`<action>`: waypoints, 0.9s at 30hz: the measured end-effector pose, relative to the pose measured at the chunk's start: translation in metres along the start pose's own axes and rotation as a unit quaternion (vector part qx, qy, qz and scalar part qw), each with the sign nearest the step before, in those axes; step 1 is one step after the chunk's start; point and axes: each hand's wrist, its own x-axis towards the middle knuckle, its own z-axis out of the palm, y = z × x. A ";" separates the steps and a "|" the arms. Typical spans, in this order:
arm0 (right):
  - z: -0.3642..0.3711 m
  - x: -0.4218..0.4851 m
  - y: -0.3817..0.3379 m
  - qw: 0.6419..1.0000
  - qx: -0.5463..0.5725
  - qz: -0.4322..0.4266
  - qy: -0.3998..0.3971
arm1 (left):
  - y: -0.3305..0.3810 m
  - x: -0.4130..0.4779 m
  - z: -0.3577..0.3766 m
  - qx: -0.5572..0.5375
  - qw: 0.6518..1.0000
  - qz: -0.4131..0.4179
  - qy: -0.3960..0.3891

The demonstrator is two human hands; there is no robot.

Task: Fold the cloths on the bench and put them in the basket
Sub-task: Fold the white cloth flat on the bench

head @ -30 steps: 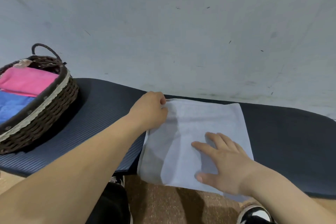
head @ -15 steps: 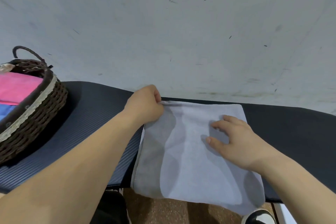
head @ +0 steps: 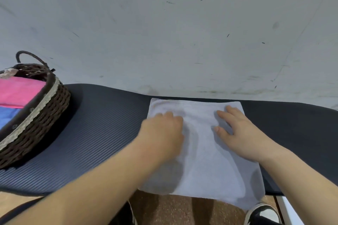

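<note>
Blurred left hand [head: 161,133] on cloth [head: 203,155], basket [head: 39,115] cropped

Before you, the pale lilac-grey square cloth [head: 201,162] looks like soft, matt terry with a stitched far hem. The dark navy bench pad [head: 102,126] under it is finely ribbed, dull foam or rubber. At your left, the dark brown woven wicker basket [head: 42,129] is rough, trimmed with beige lace [head: 36,110]; the grey wall [head: 164,23] is matt and scuffed.

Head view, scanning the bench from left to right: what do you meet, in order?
basket → left hand → right hand. Both hands rest on the cloth, so it has no place in the order.
</note>
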 end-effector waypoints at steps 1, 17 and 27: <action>0.002 0.001 -0.001 1.000 -0.003 0.009 -0.012 | 0.011 -0.014 0.004 0.014 0.999 0.001 -0.051; -0.006 -0.025 -0.005 0.964 -0.158 0.187 -0.100 | -0.013 0.051 0.029 0.004 0.996 0.072 -0.059; -0.039 -0.042 -0.006 0.984 -0.128 0.121 -0.038 | 0.059 -0.036 0.021 0.093 0.985 0.058 -0.130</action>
